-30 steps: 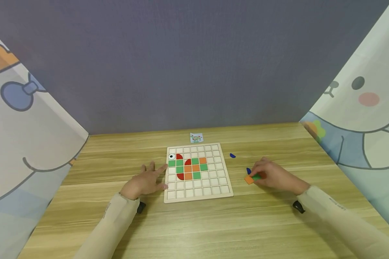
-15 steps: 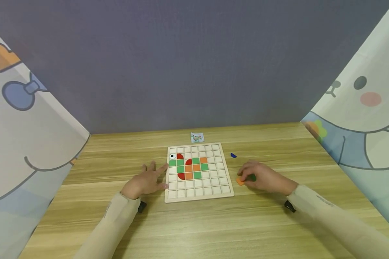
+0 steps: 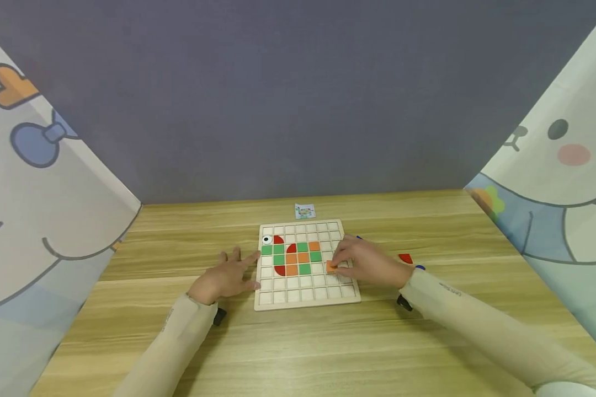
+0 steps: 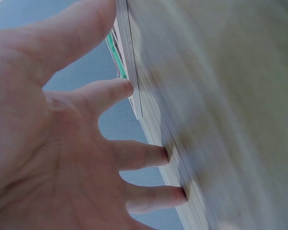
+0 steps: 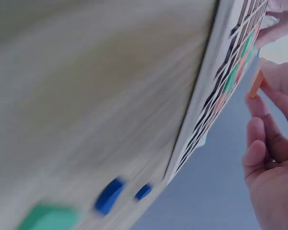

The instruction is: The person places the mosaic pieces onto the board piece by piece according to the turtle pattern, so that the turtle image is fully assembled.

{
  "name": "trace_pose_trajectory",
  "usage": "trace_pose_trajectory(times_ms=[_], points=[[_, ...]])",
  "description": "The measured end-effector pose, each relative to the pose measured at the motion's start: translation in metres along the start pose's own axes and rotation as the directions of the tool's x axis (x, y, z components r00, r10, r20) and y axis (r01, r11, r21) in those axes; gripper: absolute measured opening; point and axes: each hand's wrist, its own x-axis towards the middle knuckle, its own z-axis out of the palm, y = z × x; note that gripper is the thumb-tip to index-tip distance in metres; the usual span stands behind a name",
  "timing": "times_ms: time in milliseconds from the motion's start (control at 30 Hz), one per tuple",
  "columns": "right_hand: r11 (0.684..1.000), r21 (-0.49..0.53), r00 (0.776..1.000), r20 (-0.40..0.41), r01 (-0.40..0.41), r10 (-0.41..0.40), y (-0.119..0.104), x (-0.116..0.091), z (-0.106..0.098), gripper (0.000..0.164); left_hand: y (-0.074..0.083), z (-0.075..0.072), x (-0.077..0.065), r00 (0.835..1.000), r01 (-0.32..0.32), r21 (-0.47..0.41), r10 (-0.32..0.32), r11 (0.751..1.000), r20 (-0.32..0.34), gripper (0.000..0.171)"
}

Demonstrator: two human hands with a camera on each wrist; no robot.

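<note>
A pale wooden grid board (image 3: 308,304) lies on the table, with green, orange and red tiles (image 3: 303,257) and a round eye tile (image 3: 267,240) set in its cells. My right hand (image 3: 370,262) is over the board's right part and pinches an orange square tile (image 3: 331,267) between thumb and fingertips. In the right wrist view that orange tile (image 5: 256,85) is tilted above the grid. My left hand (image 3: 225,280) lies beside the board with fingers spread, thumb and index touching its left edge. In the left wrist view the left hand's (image 4: 62,129) other fingertips rest on the tabletop.
A small picture card (image 3: 305,211) lies behind the board. Right of it are a red quarter-round piece (image 3: 405,258) and a blue piece (image 3: 420,267), partly behind the right sleeve. The right wrist view shows two blue pieces (image 5: 109,195) and a green one (image 5: 49,218).
My right hand has moved left from the loose pieces to over the board, carrying the orange tile. The red piece it covered now shows. My left hand stays at the board's edge.
</note>
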Motion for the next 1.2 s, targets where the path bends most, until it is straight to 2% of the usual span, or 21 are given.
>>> trace_pose_trajectory(times_ms=[200,533,933,1033,1200], points=[[0.999,-0.01,0.995,0.091,-0.039,0.039,-0.003,0.028,0.014,0.009,-0.001,0.0,0.001,1.0,0.006,0.007,-0.006,1.0,-0.001,0.077],[0.999,0.047,0.992,0.122,-0.027,0.021,-0.006,0.037,0.02,0.008,0.001,-0.002,0.0,1.0,0.003,0.003,-0.003,1.0,0.0,0.076],[0.999,-0.033,0.995,0.09,-0.03,0.033,-0.016,0.028,0.023,0.008,0.001,-0.002,-0.001,1.0,0.021,-0.004,-0.021,1.0,0.017,0.078],[0.998,-0.032,0.996,0.066,-0.049,0.051,-0.013,0.023,0.018,0.01,0.001,-0.001,-0.001,1.0,0.025,-0.011,-0.025,1.0,0.017,0.078],[0.994,-0.022,0.994,-0.019,-0.104,0.103,0.004,0.01,0.002,0.015,0.001,-0.002,-0.001,1.0,0.018,-0.01,-0.018,1.0,0.017,0.078]])
